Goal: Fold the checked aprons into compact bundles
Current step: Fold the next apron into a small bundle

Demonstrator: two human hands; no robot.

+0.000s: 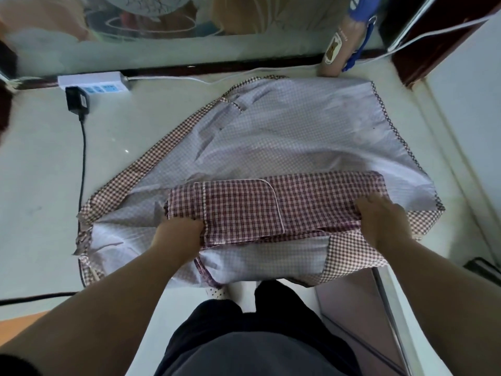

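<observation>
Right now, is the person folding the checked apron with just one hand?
No, the left hand and the right hand both grip the folded near part of the checked apron.

Checked apron (271,147) — thin, matt woven cloth; table (40,172) smooth, glossy; power strip (93,82) — white plastic.

Apron (284,131): spread side pale lilac-white with a faint fine check; border in small maroon-and-white check.
Folded band (244,210) on apron: bolder maroon-pink plaid, white piping.
Desk (40,185) under apron: pale cream-green.
Power strip (92,81) left of apron: white, blue sockets.
Adapter (77,100) and cable (82,158) left of apron: black.
</observation>
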